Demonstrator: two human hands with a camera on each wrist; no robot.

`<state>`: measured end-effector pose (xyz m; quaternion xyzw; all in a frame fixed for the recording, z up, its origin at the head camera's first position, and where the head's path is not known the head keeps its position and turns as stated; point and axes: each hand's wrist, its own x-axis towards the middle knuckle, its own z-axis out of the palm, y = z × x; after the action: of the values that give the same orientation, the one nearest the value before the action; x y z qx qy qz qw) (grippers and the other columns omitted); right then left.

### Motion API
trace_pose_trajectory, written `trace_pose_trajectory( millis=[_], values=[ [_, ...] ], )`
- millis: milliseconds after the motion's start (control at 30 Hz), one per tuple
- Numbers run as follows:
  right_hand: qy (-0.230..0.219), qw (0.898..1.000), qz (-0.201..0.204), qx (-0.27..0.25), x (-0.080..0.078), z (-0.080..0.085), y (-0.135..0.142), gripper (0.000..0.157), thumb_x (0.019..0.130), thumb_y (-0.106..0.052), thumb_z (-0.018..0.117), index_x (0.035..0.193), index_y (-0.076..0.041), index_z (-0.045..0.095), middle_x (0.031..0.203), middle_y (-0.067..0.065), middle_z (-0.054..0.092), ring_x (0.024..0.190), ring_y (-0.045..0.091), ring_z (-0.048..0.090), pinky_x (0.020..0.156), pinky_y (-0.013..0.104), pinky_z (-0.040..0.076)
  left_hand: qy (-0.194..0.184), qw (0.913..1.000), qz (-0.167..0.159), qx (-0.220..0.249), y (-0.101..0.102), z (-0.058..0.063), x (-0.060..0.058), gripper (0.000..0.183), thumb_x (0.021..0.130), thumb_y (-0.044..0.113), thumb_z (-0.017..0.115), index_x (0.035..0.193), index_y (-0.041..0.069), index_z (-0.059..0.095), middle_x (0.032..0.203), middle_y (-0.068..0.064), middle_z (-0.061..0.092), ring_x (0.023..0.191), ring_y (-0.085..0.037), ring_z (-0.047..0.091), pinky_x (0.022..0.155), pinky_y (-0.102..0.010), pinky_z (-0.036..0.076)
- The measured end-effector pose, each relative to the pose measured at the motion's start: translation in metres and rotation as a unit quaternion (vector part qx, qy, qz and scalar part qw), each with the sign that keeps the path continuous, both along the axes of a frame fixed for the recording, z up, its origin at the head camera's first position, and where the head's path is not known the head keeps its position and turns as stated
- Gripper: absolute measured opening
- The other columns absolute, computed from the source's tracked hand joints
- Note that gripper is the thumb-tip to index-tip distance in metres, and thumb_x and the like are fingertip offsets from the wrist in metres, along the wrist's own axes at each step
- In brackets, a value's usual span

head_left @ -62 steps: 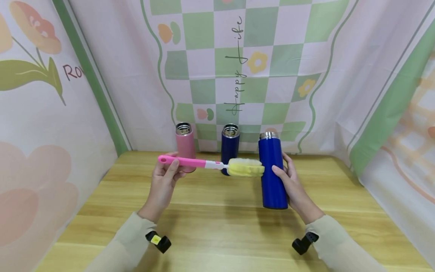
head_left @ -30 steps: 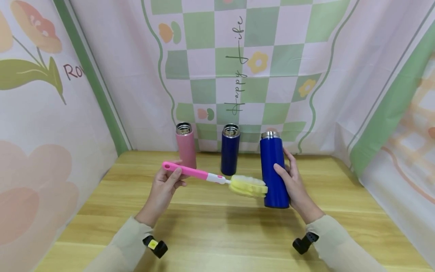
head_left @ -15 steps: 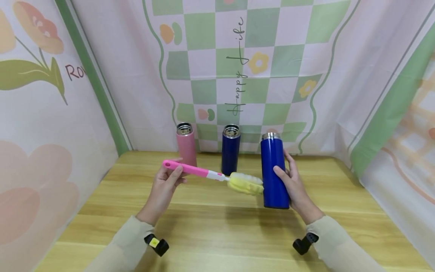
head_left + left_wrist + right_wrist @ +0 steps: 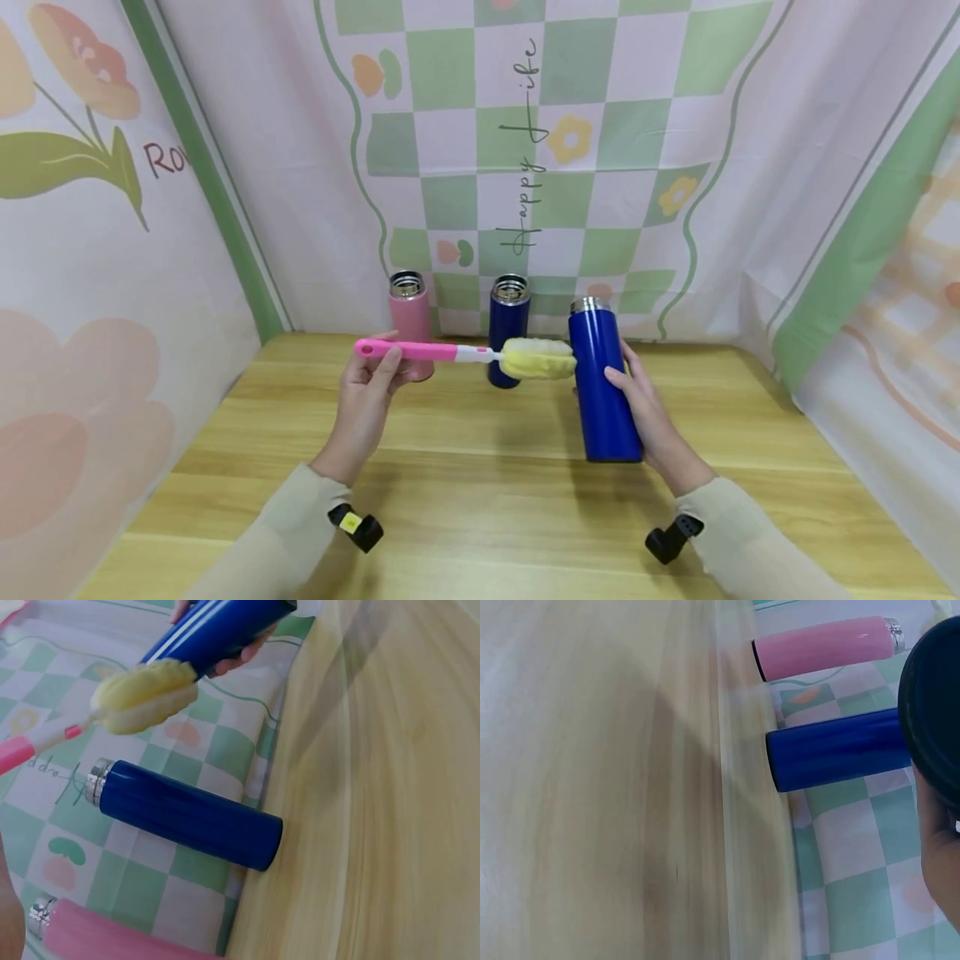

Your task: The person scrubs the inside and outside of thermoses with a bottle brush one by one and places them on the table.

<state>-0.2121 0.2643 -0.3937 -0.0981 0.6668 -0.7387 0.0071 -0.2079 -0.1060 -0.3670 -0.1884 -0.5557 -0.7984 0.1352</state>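
Note:
My left hand [image 4: 369, 400] pinches the pink handle of a bottle brush [image 4: 408, 351], held level above the table. Its yellow and white sponge head [image 4: 538, 358] points right, with the tip at the side of a blue thermos bottle [image 4: 606, 387]. That bottle has no lid and leans slightly left, gripped by my right hand [image 4: 651, 417] with the thumb across its front. In the left wrist view the sponge [image 4: 146, 696] overlaps the held bottle [image 4: 225, 634]. The right wrist view shows the held bottle's dark base [image 4: 937, 705] close up.
Behind the brush stand a lidless pink bottle [image 4: 408, 312] and a lidless dark blue bottle [image 4: 508, 325], both upright near the back of the wooden table [image 4: 480, 517]. A patterned cloth [image 4: 570, 192] hangs behind them, with more cloth at both sides.
The brush dipped with its sponge head lower along the bottle, then rose back to level. The held bottle now leans a little more to the left. Both standing bottles stayed put.

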Motion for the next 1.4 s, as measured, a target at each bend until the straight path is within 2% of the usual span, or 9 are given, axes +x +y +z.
trace_pose_trajectory(
  millis=[133,200,333,533,667,833,1100,1267,1400],
  values=[
    [-0.004,0.999,0.038,-0.026,-0.0008,-0.0012,-0.0021,0.062,0.109,-0.034,0.037,0.161,-0.031,0.003,0.126,0.005,0.057,0.104,0.026,0.068,0.084,0.046,0.06,-0.002,0.9995,0.021,0.023,0.0012,0.0009,-0.0022,0.029,0.104,0.02,0.057,0.13,0.008,0.054,0.112,-0.007,0.063,0.097,-0.016,0.066,0.09,-0.03,0.058],
    [-0.002,0.999,0.045,-0.029,-0.0009,-0.0013,-0.0027,0.062,0.109,-0.034,0.037,0.161,-0.031,0.003,0.127,0.007,0.056,0.104,0.026,0.068,0.083,0.047,0.06,-0.003,0.9993,0.027,0.025,0.0011,0.0014,-0.0024,0.032,0.104,0.021,0.057,0.132,0.007,0.052,0.115,-0.008,0.062,0.098,-0.017,0.066,0.092,-0.032,0.058],
    [0.007,0.999,0.045,-0.023,-0.0007,-0.0006,-0.004,0.065,0.108,-0.03,0.043,0.161,-0.033,0.005,0.135,0.015,0.049,0.104,0.028,0.068,0.084,0.05,0.06,-0.003,0.999,0.035,0.027,0.001,0.0027,-0.0024,0.03,0.104,0.024,0.056,0.131,0.012,0.053,0.119,-0.01,0.06,0.101,-0.017,0.065,0.098,-0.038,0.055],
    [0.009,1.0,0.006,0.028,-0.0014,0.0006,-0.0043,0.07,0.105,-0.03,0.05,0.16,-0.038,0.006,0.147,0.025,0.034,0.111,0.025,0.062,0.088,0.046,0.057,-0.006,0.9983,0.033,0.048,0.0019,0.0047,-0.0027,0.026,0.104,0.024,0.057,0.129,0.014,0.055,0.118,-0.01,0.059,0.099,-0.015,0.067,0.094,-0.034,0.057],
    [-0.002,0.998,-0.02,0.067,-0.0007,0.0012,-0.0036,0.071,0.106,-0.036,0.048,0.16,-0.04,0.002,0.15,0.024,0.031,0.115,0.024,0.054,0.091,0.038,0.052,-0.013,0.9975,0.031,0.062,0.0023,0.0046,-0.0033,0.024,0.104,0.022,0.056,0.127,0.015,0.057,0.116,-0.008,0.06,0.097,-0.014,0.068,0.089,-0.03,0.059],
    [-0.01,0.996,-0.033,0.087,0.0004,0.0024,-0.0025,0.07,0.106,-0.041,0.045,0.16,-0.039,0.0,0.151,0.024,0.032,0.116,0.025,0.052,0.091,0.038,0.051,-0.012,0.9976,0.032,0.06,0.0023,0.0031,-0.0033,0.024,0.105,0.022,0.056,0.128,0.016,0.057,0.115,-0.007,0.061,0.096,-0.014,0.067,0.088,-0.028,0.059],
    [-0.011,0.997,-0.035,0.073,-0.0003,0.0023,-0.0022,0.065,0.107,-0.045,0.04,0.16,-0.039,0.003,0.149,0.022,0.034,0.111,0.019,0.056,0.089,0.039,0.052,-0.014,0.9983,0.027,0.049,0.0037,0.0011,-0.0029,0.029,0.104,0.02,0.057,0.13,0.007,0.054,0.111,-0.005,0.064,0.093,-0.013,0.068,0.084,-0.024,0.059],
    [0.009,0.998,-0.039,0.057,-0.0026,0.0004,-0.0008,0.063,0.108,-0.046,0.036,0.16,-0.038,0.003,0.146,0.016,0.034,0.108,0.019,0.057,0.086,0.039,0.054,-0.022,0.999,0.02,0.034,0.004,-0.0015,-0.002,0.033,0.103,0.023,0.058,0.131,0.004,0.053,0.114,-0.007,0.064,0.094,-0.014,0.067,0.087,-0.029,0.059],
    [0.021,0.998,-0.044,0.043,-0.0032,-0.001,0.0011,0.06,0.109,-0.046,0.033,0.16,-0.036,0.004,0.137,0.011,0.041,0.105,0.019,0.06,0.082,0.038,0.056,-0.028,0.9993,0.014,0.023,0.0047,-0.0036,-0.0006,0.03,0.103,0.023,0.059,0.13,0.009,0.056,0.113,-0.008,0.064,0.092,-0.013,0.066,0.087,-0.03,0.06]
  ],
)
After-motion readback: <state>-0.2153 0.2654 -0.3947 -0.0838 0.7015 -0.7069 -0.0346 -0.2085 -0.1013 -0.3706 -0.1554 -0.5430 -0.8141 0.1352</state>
